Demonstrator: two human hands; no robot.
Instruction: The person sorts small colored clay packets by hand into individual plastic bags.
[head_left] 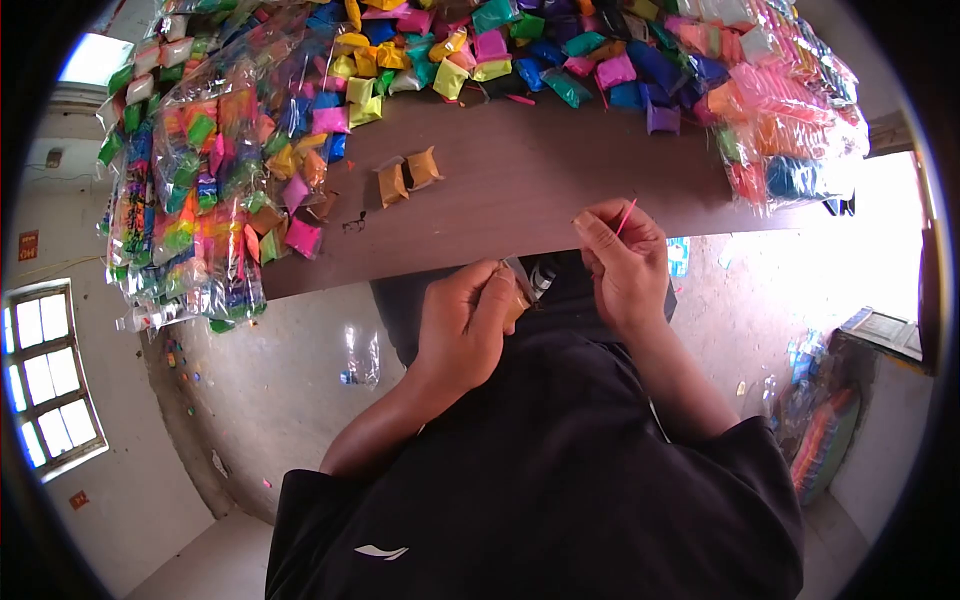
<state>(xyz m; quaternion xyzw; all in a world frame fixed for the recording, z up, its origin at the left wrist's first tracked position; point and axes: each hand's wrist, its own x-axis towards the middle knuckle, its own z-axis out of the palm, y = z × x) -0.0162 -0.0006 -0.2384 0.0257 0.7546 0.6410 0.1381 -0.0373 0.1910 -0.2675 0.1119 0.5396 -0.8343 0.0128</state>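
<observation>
The person's left hand [465, 325], knuckles up, pinches a tan packet [517, 303] at the table's edge [480, 252]. The right hand [625, 262], raised beside it, curls its fingers around a thin pink stick [627, 216].

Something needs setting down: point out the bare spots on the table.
Widest is the table's middle, right of the two brown packets and left of the right-end bagged packets, though the right hand overlaps its near edge. A narrower strip lies between the brown packets and the near edge. Coloured packets crowd both ends and the back.
</observation>
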